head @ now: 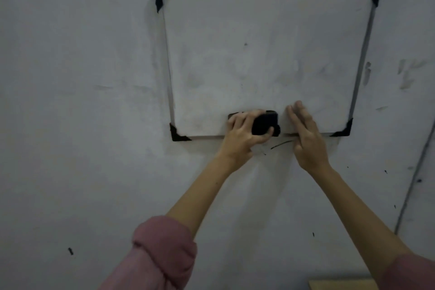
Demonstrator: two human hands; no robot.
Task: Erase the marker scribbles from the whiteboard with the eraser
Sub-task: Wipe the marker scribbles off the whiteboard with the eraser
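Our left hand [244,135] grips the black eraser [266,123], fingers curled over its top and thumb pinching under its lower edge, pressing it against the whiteboard [259,54] at the board's 6 o'clock, right on the bottom frame. Our right hand [306,134] lies flat just beside the eraser at its 3 o'clock, fingers straight and pressed together, pointing toward 11 o'clock and holding nothing; it seems to steady the board.

The eraser's long axis runs roughly 9 to 3 o'clock, along the bottom edge. The board spreads away from the grip toward 12 o'clock, so any further stroke would go upward.

The board looks nearly wiped: only faint grey smudges and 1 small dark speck near the centre. We judge the erasing almost finished. A dark marker streak [281,144] sits on the wall [82,125] just below the frame, between our 2 hands.
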